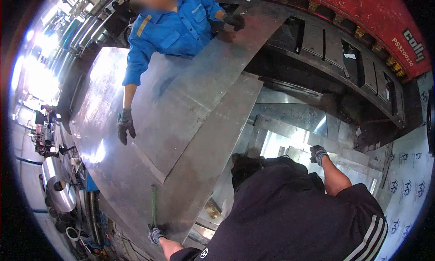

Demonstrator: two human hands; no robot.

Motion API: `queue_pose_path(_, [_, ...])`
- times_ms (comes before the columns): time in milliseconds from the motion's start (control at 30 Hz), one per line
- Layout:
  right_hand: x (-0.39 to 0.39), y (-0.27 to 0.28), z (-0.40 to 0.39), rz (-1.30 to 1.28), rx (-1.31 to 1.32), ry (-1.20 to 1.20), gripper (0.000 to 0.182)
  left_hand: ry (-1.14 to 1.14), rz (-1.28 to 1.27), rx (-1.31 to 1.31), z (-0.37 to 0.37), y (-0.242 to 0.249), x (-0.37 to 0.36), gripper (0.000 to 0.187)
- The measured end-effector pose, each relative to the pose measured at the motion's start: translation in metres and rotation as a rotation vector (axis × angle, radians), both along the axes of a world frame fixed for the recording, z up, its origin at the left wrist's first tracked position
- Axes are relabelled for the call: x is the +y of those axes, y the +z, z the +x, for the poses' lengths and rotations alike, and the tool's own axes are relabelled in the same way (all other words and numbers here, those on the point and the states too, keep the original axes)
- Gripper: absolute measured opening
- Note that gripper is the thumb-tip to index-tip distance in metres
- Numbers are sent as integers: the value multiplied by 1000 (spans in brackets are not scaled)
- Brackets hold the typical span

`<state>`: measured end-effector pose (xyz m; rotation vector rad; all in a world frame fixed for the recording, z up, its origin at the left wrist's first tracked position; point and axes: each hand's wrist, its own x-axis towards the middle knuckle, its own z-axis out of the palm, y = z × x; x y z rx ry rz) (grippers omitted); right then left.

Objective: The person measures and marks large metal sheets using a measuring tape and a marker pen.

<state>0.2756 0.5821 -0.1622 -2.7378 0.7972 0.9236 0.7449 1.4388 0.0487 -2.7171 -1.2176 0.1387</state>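
a long, thin green strip lies over a wide, flat grey metal sheet, its lower end at the left hand, in a grey knit glove, fingers curled, though whether they grip it i cannot tell. the right hand, gloved alike, is by smaller silvery metal sheets, its finger state unclear. beyond, a person in a blue shirt stands near a red metal machine.
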Motion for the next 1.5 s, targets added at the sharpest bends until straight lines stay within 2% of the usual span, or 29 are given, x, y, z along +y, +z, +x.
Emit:
queue_pose_path(67, [1,3,-4,665,-201,-1167,44,-230,212,-147,-10,-7,6,38])
queue_pose_path(100, [-8,-7,2,228,10,-350,48,-253,189,-214,-8,-11,9,31])
queue_pose_path(133, [-20,-40,-3,224,7,-356,48,-258,185,-217,-3,-12,4,31])
queue_pose_path(200, [-27,-96,-16,494,-428,-726,24,-431,21,-413,-6,-7,-4,28])
queue_pose_path(267, [-37,-93,10,457,-350,-711,22,-395,-147,-519,8,-11,-36,26])
queue_pose_path(333, [-43,-115,30,221,-769,-211,22,-545,-223,-700,25,-20,-67,23])
queue_pose_path(400, [-33,-47,84,123,-430,-138,23,-591,-131,-563,41,-21,-84,22])
queue_pose_path(433, [-7,33,129,619,-425,-983,24,-632,-45,-425,50,-19,-87,21])
queue_pose_path(467, [-13,-12,129,551,-514,-669,26,-639,-36,-425,55,-11,-94,21])
queue_pose_path(533, [2,-58,130,621,-984,-811,25,-690,-416,-700,83,8,-111,23])
queue_pose_path(567, [22,20,156,724,-801,-1204,24,-637,-588,-790,111,-1,-101,23])
queue_pose_path(600, [26,19,153,722,-806,-1214,24,-647,-591,-788,121,11,-111,23])
queue_pose_path(667, [21,-32,126,781,-657,-1012,50,-1166,-339,-538,133,83,-201,17])
queue_pose_path(700, [11,-57,119,677,-452,-768,51,-1163,-332,-501,148,95,-236,18])
queue_pose_path(733, [15,-62,108,680,-453,-776,51,-1159,-323,-461,162,106,-271,19])
queue_pose_path(767, [26,-66,97,562,-497,-684,29,-1299,-438,-548,171,117,-309,20])
queue_pose_path(800, [35,-69,88,443,-538,-592,26,-1437,-558,-635,179,125,-349,21])
queue_pose_path(867, [44,-64,75,426,-501,-562,26,-1537,-405,-620,201,132,-413,23])
queue_pose_path(933, [58,-60,60,400,-425,-494,26,-1508,-62,-275,223,134,-469,23])
queue_pose_path(967, [64,-83,42,317,-584,-475,23,-1526,-53,-267,234,131,-493,22])
queue_pose_path(1000, [70,-67,48,313,-590,-492,23,-1546,-45,-261,244,129,-517,20])
queue_pose_path(1167, [125,11,12,4,-394,-368,30,-1585,-426,-328,273,129,-622,19])
queue_pose_path(1200, [124,28,24,-56,-353,-339,32,-1738,-236,-313,293,115,-643,23])
queue_pose_path(1233, [135,-15,-2,-58,-356,-346,32,-1883,-38,-295,306,109,-661,26])
queue_pose_path(1300, [150,-104,-50,352,-542,-951,20,-1798,-60,-312,299,129,-693,27])
queue_pose_path(1333, [165,-62,-55,348,-544,-974,20,-1705,-84,-324,295,133,-709,28])
queue_pose_path(1400, [177,51,6,719,-675,-2076,18,-1832,46,-241,344,108,-737,40])
queue_pose_path(1433, [190,-6,-27,689,-712,-1787,19,-1777,-81,-293,330,121,-748,40])
queue_pose_path(1500, [201,19,-18,646,-758,-1952,19,-1741,-212,-337,310,154,-768,41])
